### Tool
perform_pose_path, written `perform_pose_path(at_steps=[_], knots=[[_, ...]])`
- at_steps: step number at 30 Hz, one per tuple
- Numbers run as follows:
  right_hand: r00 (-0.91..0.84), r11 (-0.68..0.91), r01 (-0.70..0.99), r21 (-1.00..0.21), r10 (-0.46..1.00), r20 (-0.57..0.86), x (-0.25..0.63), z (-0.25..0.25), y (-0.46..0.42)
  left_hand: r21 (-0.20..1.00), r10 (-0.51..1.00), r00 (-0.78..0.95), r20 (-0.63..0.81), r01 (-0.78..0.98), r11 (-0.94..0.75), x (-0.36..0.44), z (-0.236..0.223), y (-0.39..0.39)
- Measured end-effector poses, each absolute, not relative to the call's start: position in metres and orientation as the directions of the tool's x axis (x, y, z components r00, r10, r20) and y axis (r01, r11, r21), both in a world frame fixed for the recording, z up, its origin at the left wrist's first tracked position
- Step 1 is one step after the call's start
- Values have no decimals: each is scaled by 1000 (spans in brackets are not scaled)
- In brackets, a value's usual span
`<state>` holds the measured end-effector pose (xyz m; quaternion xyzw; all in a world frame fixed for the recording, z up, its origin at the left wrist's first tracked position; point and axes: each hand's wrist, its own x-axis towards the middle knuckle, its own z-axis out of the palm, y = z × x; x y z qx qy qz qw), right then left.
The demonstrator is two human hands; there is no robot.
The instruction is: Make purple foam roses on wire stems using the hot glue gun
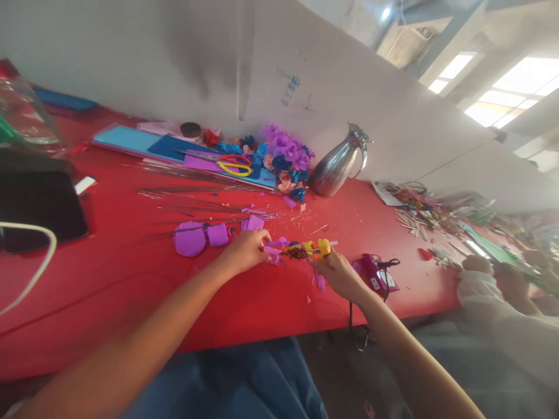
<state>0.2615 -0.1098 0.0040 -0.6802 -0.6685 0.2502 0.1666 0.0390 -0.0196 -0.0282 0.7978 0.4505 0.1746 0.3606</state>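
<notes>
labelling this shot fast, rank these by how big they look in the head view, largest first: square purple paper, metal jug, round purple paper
1. metal jug
2. round purple paper
3. square purple paper

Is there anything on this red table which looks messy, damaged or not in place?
Paper scraps litter the red table in front of the flowers, which looks untidy. Dark brown residue seems crusted at the front of the yellow glue gun.
</notes>
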Motion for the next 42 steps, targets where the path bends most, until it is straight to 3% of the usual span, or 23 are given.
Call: perform_pose_path(at_steps=[9, 15, 18, 20, 22, 25, 27, 31, 34, 36, 38, 42], knots=[[23, -63, 791, -608, 997, -72, 271, -5, -99, 743, 843, 538, -28, 575, -342, 39, -29, -20], [269, -322, 750, -578, 947, -178, 296, -16, -53, 767, 865, 500, -41, 570, -293, 38, -28, -19], [371, -363, 763, -535, 924, -98, 300, -7, -42, 793, 865, 502, -21, 535, -292, 35, -28, -17], [412, -335, 809, -483, 909, 59, 291, 2, -44, 811, 869, 494, 8, 505, -295, 33, -28, -15], [274, -163, 920, -355, 918, 287, 270, 9, -49, 809, 872, 489, 36, 497, -313, 32, -28, -14], [-262, 336, 873, -354, 934, 242, 231, 11, -50, 776, 875, 481, 63, 527, -346, 31, -25, -15], [-412, 458, 803, -381, 889, 200, 210, 8, -46, 757, 868, 489, 83, 536, -374, 30, -23, -16], [-411, 433, 794, -428, 900, 147, 199, 5, -33, 749, 854, 503, 129, 515, -417, 26, -22, -15], [-161, 215, 785, -581, 976, 145, 209, 8, -23, 751, 884, 425, 198, 514, -415, 23, -21, -12], [86, 43, 644, -764, 988, 128, 214, 10, -14, 770, 893, 354, 279, 473, -428, 22, -18, -11], [263, -20, 376, -927, 961, 86, 214, 10, -6, 787, 871, 315, 378, 387, -481, 21, -13, -12], [340, 37, -104, -994, 940, -1, 200, 6, 1, 806, 830, 295, 474, 234, -543, 20, -6, -14]])
